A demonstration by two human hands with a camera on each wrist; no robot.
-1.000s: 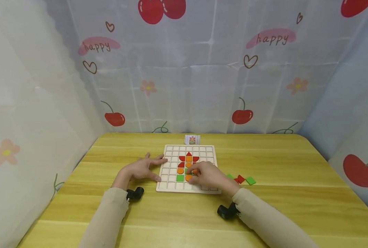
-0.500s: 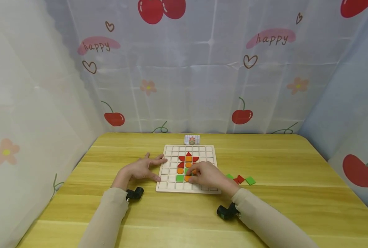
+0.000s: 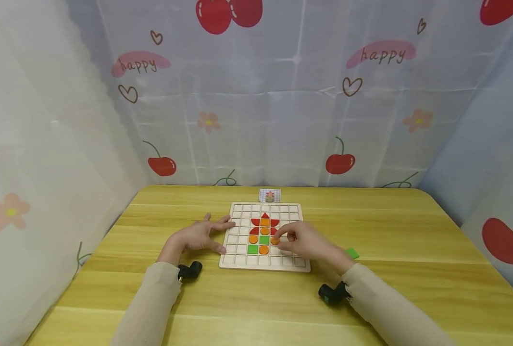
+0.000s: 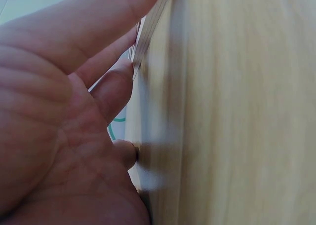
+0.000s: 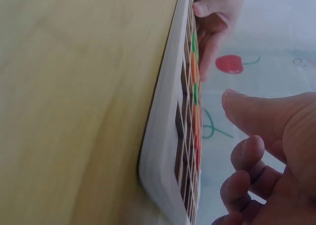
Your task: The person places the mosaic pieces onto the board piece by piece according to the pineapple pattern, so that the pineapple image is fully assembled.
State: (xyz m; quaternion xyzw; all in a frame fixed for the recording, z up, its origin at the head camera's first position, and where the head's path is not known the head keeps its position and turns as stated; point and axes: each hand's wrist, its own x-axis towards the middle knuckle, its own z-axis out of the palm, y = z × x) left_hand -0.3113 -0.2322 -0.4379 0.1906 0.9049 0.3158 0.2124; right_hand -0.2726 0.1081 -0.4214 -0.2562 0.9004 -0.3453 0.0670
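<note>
A pale wooden grid board [image 3: 239,259] lies on the table, bearing red, orange and green flat pieces. Among them are a green square [image 3: 264,240] in the middle, another green square [image 3: 253,249] lower left, and an orange disc [image 3: 263,250] beside it. My left hand [image 3: 197,235] rests at the board's left edge, fingers spread and thumb touching the edge. Over the right half hovers my right hand [image 3: 304,240], its fingertips close to another orange disc [image 3: 275,240]. In the right wrist view its thumb [image 5: 242,109] and bent fingers stand apart, with no piece visible between them.
A small printed card [image 3: 270,195] with a picture lies behind the board. One loose green piece [image 3: 353,253] shows right of the board, beyond my right wrist. A patterned curtain [image 3: 256,120] hangs behind the table.
My right hand has drawn back to the right from the middle of the board, uncovering the central green square. Its forearm now hides most loose pieces. The left hand stays at the board's edge.
</note>
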